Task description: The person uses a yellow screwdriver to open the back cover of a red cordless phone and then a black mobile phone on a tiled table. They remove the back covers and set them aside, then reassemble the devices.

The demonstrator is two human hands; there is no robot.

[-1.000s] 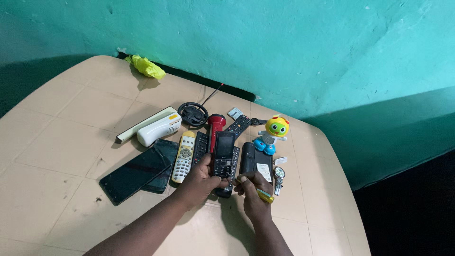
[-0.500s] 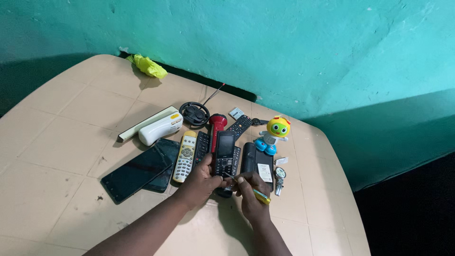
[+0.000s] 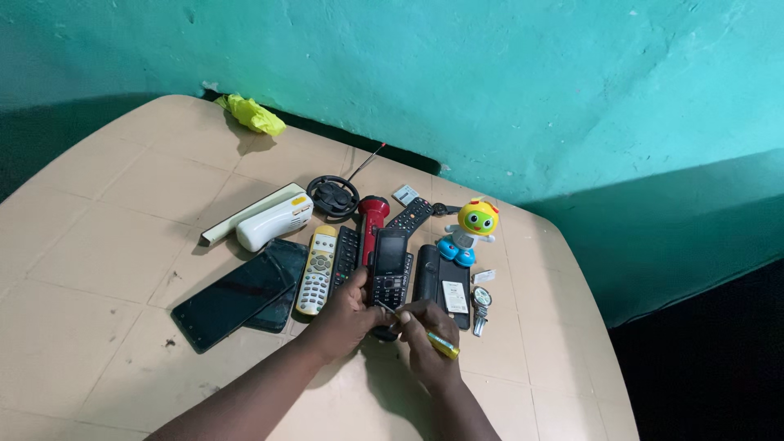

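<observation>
Left hand [image 3: 347, 314] clamped on black keypad phone [image 3: 389, 269] lying mid-worktop [image 3: 106, 245]; right hand [image 3: 425, 335] pinching yellow-handled screwdriver [image 3: 425, 331] at its lower edge. Likely slipping of tip, scratching keypad or jabbing left fingers, nudging neighbouring remote [image 3: 316, 269].

Glossy black glass smartphone [image 3: 233, 300], matt plastic keypad phone [image 3: 389, 273], smooth beige plastic table [image 3: 98, 245].

On the worktop [image 3: 98, 269] the keypad phone [image 3: 389, 268] lies in the middle, with the remote [image 3: 317, 269] at 9 o'clock and two flat phones [image 3: 237, 296] further that way. The toy robot [image 3: 469, 231] stands at 2 o'clock, the watch [image 3: 481, 299] lies at 4 o'clock, and the crumpled bag [image 3: 251, 113] sits far off at 11 o'clock. The left hand [image 3: 347, 314] touches the keypad phone at 7 o'clock, and the right hand [image 3: 429, 343] with a screwdriver [image 3: 429, 336] is at 5 o'clock.
</observation>
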